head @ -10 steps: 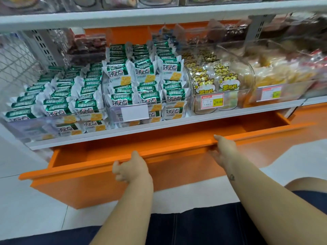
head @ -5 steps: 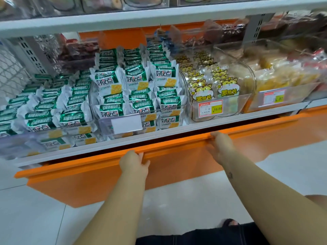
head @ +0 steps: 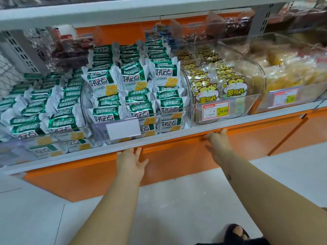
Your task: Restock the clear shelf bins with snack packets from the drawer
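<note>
The drawer (head: 177, 156) is a long orange front set directly under the front edge of the white shelf (head: 159, 139); its inside is hidden. The left hand (head: 131, 161) lies flat on the front near its top edge, fingers straight and spread, gripping nothing. The right hand (head: 218, 144) reaches the same top edge further right, fingers stretched out against the lip just under the shelf, also holding nothing.

Above, the clear bins stand side by side along the shelf's front edge. The middle bin (head: 99, 128) is packed with green-and-white snack packets (head: 104, 85), stood in rows and stacked above its rim. The left bin (head: 17, 149) holds the same packets lying at a slant. The next bin (head: 254, 98) to the right holds see-through packets (head: 235, 87) printed with a yellow cartoon animal, and carries a red price label (head: 215, 110). A further bin (head: 311, 92) at the right end holds pale yellow packets, blurred.

Below the drawer front, pale floor (head: 177, 200) spreads toward the person, with a black sandal (head: 237, 232) at the bottom edge.
</note>
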Demonstrator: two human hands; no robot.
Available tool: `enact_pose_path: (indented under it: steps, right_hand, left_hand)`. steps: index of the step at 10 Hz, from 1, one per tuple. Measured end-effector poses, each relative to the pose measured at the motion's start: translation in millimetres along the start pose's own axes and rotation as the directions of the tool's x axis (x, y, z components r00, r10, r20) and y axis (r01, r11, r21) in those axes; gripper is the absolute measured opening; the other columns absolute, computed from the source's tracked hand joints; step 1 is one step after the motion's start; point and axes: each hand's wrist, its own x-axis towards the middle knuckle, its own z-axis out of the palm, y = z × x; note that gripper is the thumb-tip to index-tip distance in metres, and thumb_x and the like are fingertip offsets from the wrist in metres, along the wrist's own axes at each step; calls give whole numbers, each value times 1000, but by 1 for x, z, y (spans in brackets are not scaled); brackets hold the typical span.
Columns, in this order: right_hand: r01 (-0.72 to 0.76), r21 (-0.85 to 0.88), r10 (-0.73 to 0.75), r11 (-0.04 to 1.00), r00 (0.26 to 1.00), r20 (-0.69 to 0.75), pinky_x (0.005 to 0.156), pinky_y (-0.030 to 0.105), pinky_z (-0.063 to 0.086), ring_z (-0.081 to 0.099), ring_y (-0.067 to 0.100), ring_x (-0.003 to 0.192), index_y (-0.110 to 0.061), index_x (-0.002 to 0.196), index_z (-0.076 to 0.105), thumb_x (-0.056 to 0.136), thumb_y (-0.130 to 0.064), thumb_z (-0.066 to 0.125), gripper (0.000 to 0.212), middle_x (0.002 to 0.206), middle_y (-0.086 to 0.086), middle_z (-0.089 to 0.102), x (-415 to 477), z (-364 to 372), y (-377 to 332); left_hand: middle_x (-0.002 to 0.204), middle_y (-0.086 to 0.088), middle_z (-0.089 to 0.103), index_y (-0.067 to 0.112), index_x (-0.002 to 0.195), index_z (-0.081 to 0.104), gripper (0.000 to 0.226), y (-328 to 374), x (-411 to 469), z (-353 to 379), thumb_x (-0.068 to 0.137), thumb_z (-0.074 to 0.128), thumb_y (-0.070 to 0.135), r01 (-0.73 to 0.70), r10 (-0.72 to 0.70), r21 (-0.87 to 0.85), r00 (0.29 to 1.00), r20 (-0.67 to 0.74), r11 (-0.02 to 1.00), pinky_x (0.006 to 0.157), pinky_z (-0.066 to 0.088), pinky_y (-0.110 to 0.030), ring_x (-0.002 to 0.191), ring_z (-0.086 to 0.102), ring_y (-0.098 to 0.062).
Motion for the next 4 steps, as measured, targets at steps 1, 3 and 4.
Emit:
enact_pose_path:
  steps: [1,3,4]
  right_hand:
    - [-28,-46,27,999,1000,-9,105,53,39,48,34,121,-13,148,12,89,1,51,73,131,15,46,-5,-5,-7]
    - [-87,-440,177,894,970,167,95,44,43,47,27,123,-9,133,46,96,-17,55,40,138,9,46,-50,-1,-42]
    - [52,-585,135,809,953,272,95,41,42,53,25,116,-9,128,52,97,-25,53,35,132,8,52,-88,8,-60]
  left_hand:
    - [147,-1,38,2,143,33,45,2,-3,-2,99,34,-6,-16,16,114,1000,0,993,107,33,-56,132,44,-20]
    - [126,1,55,13,127,51,29,21,-35,-7,98,46,16,-16,2,403,999,35,915,98,35,-47,104,59,-14]
    - [112,4,61,21,112,60,19,32,-58,-7,95,51,20,-128,92,558,991,92,820,84,36,-36,95,61,-11]
